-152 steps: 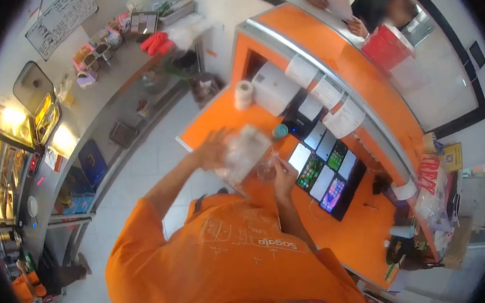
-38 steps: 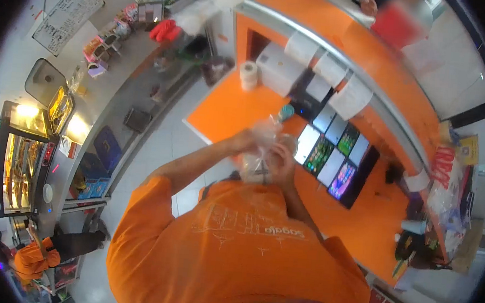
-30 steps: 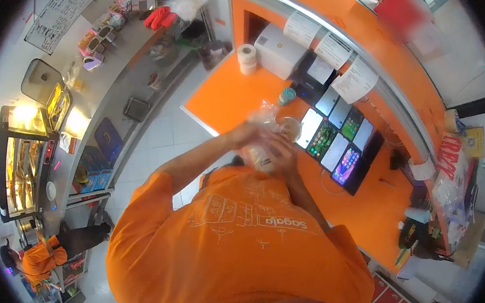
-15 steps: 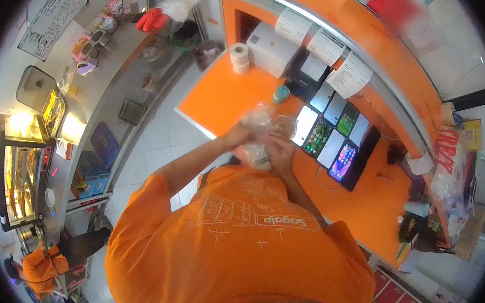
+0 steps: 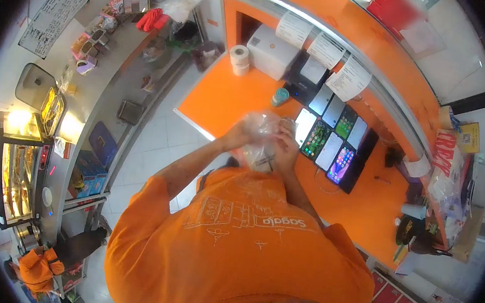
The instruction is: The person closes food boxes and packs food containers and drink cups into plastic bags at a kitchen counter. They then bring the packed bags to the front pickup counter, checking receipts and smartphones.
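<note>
A clear plastic bag [image 5: 262, 152] is held between my two hands in front of my chest, over the near edge of the orange counter. My left hand [image 5: 238, 135] grips the bag's upper left side, its fingers blurred and partly behind the film. On the other side, my right hand [image 5: 286, 146] pinches the bag near its top with bent fingers. Something pale with dark marks shows through the lower part of the bag, but I cannot make out what it is. Just beyond my hands stands a small teal roll [image 5: 280, 96].
Several lit phones [image 5: 329, 148] lie in rows on the orange counter [image 5: 206, 100]. Behind them are paper rolls [image 5: 239, 60], a white printer [image 5: 272, 51] and hanging receipts [image 5: 349, 79]. A metal shelf [image 5: 96, 94] and a lit display case [image 5: 21, 174] stand left; a person in orange [image 5: 40, 266] is at lower left.
The bag has been turned and spread between my hands, and my right hand has shifted slightly right. The person at lower left has bent or moved a little.
</note>
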